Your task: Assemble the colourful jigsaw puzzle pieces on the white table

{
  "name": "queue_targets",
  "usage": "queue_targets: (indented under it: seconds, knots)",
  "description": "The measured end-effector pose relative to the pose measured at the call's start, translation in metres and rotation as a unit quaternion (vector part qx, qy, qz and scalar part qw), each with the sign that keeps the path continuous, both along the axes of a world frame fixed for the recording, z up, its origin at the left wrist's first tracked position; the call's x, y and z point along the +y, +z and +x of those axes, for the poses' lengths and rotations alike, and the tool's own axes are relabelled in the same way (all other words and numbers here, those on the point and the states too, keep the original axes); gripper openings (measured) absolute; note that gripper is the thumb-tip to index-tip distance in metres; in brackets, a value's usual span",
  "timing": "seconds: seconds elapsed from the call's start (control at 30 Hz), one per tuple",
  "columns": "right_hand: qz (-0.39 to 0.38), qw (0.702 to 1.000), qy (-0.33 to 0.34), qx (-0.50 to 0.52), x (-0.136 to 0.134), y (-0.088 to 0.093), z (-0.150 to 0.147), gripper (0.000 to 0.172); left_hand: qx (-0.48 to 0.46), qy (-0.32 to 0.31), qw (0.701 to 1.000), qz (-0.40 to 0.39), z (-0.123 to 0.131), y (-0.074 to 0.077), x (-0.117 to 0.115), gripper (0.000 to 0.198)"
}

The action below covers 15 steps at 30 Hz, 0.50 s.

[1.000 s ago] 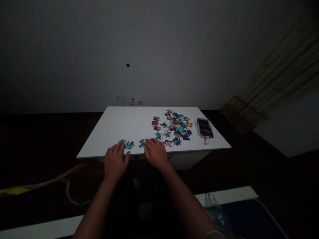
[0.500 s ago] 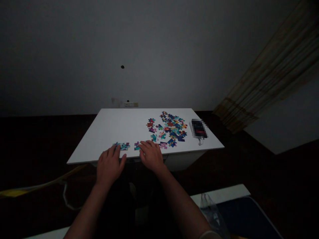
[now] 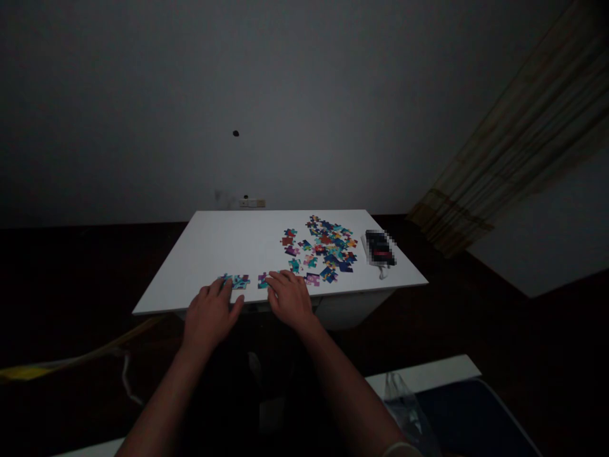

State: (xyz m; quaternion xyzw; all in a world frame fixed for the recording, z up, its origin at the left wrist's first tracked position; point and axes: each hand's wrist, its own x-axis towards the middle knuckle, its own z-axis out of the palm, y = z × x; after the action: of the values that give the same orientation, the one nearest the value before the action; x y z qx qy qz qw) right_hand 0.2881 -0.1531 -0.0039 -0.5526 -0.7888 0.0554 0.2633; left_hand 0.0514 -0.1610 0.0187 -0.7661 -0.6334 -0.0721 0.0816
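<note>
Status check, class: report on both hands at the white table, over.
Left hand open at teal jigsaw pieces. Right hand open at purple jigsaw pieces. Loose jigsaw pile beyond, on white table.

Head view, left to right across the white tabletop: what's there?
Teal-and-blue jigsaw pieces → purple jigsaw piece → loose heap of multicoloured jigsaw pieces → blurred dark rectangular object

grey wall (image 3: 304,108), tan curtain (image 3: 504,165), dark floor (image 3: 71,285)

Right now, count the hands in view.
2: the left hand at the joined puzzle pieces, the right hand at the small purple-and-teal pieces, both by the near edge of the white table.
</note>
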Motion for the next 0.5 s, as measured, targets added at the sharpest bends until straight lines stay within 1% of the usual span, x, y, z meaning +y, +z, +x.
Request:
queue_targets:
  seconds: [0.1,0.3,0.5]
  knots:
    - [0.001,1.000,-0.001,-0.006,-0.001,0.001,0.000,0.037,0.009,-0.004,1.000,-0.015,0.003,0.001,-0.002,0.062]
    - [-0.001,1.000,-0.005,-0.007,-0.002,0.003,-0.001,0.037,0.018,0.015,1.000,-0.017,0.010,-0.005,-0.008,0.068]
    - [0.000,1.000,-0.009,-0.009,-0.002,0.003,-0.002,0.036,0.002,0.020,1.000,-0.014,0.011,-0.003,-0.009,0.067]
